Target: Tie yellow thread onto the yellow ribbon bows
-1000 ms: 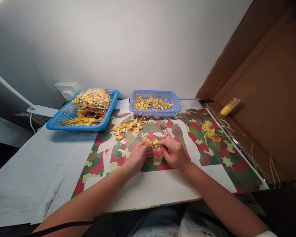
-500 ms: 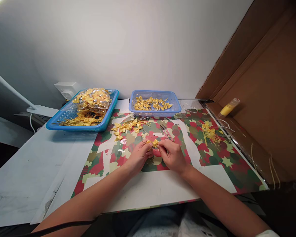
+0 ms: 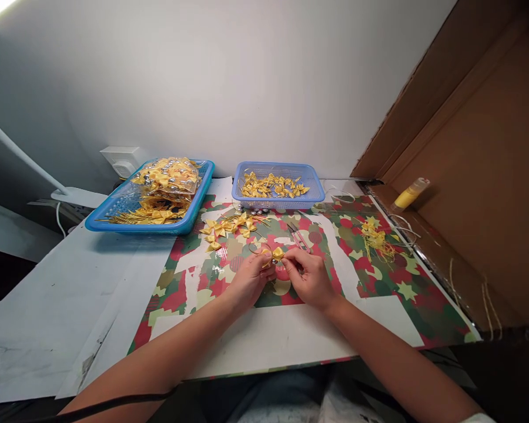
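Note:
A yellow ribbon bow [image 3: 277,253] is between my two hands above the patterned mat. My left hand [image 3: 254,275] is closed on it, thumb and fingers pinching its left side. A thin wire or cord loops up above the left fingertips. From the right, my right hand [image 3: 309,275] pinches at the bow's edge; whether it grips ribbon or thread is too small to tell. A silver bead seems to show just under the bow. Just beyond my right hand lie thread snips [image 3: 298,238] with pinkish handles. Several loose yellow bows [image 3: 229,226] rest on the mat ahead.
A blue basket [image 3: 194,220] at left holds bagged and loose bows. Another blue basket [image 3: 278,204] with bows stands by the wall, silver beads [image 3: 258,211] before it. Yellow thread scraps [image 3: 376,238] lie right. A yellow-filled bottle [image 3: 409,194] stands by the cardboard panel [image 3: 471,164].
Both hands stay nearly in place around the bow. The bow shows a little more between the fingers, and the wire loop above my left hand has shifted slightly.

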{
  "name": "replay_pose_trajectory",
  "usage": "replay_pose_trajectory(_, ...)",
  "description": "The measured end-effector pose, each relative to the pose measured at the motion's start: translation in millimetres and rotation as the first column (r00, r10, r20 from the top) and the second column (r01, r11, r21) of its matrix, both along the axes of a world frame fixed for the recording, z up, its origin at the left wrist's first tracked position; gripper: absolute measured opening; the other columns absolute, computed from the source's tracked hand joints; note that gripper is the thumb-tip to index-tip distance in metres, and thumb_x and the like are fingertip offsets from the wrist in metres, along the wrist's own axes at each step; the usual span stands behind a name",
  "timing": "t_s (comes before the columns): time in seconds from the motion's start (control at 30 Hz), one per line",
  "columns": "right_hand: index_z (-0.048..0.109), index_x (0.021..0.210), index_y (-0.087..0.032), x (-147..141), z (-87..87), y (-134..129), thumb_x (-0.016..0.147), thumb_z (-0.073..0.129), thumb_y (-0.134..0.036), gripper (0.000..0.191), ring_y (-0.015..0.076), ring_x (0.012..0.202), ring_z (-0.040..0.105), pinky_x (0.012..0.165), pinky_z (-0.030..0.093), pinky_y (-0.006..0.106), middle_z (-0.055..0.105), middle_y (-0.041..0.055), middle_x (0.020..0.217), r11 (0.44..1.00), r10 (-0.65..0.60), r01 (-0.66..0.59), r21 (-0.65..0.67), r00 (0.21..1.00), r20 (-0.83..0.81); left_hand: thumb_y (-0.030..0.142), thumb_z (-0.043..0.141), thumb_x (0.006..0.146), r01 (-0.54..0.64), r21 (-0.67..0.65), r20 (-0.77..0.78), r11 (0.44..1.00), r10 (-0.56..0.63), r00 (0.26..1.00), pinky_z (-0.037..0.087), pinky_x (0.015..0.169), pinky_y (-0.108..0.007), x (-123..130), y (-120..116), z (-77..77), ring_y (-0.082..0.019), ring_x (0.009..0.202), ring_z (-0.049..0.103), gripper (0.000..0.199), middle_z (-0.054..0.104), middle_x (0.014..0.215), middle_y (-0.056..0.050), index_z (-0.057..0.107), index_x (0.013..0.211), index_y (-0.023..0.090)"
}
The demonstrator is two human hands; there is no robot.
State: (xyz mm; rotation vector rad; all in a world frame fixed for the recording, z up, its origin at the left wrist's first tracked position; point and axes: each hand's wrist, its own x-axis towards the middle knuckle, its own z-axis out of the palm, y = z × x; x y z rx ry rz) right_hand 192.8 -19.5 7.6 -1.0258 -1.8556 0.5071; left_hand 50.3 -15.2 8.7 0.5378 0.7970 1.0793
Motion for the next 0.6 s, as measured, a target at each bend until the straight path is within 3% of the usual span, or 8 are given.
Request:
replay_pose_trajectory(0.37, 0.050, 0.073, -0.020, 1.8, -1.0, -1.0, 0.089, 0.048, -0.019, 0.016, 0.0072, 0.047, 0.036, 0.045, 0.028, 0.021, 0.046, -0.0049, 0.058, 0.988, 0.029, -0.041, -0.149, 0.996, -0.081, 0.027, 0.072, 0.062, 0.000, -0.031, 0.050, 1.000, 0.001, 0.999, 0.029, 0.049, -0.018, -0.1, 0.1, 2.8, -0.004, 0.046, 0.026, 0.035, 0.034, 0.053, 0.009, 0.039, 0.061, 0.017)
replay_pose_trajectory(0.6, 0.051, 0.073, -0.020, 2.8, 0.3, -0.2, 0.088, 0.048, -0.020, 0.016, 0.0080, 0.049, 0.037, 0.047, 0.030, 0.022, 0.046, -0.0043, 0.058, 0.988, 0.038, -0.047, -0.145, 0.997, -0.066, 0.025, 0.070, 0.064, 0.014, -0.043, 0.068, 0.999, -0.011, 0.998, 0.030, 0.049, -0.018, -0.1, -0.6, 3.5, -0.004, 0.045, 0.026, 0.034, 0.032, 0.053, 0.009, 0.036, 0.061, 0.018)
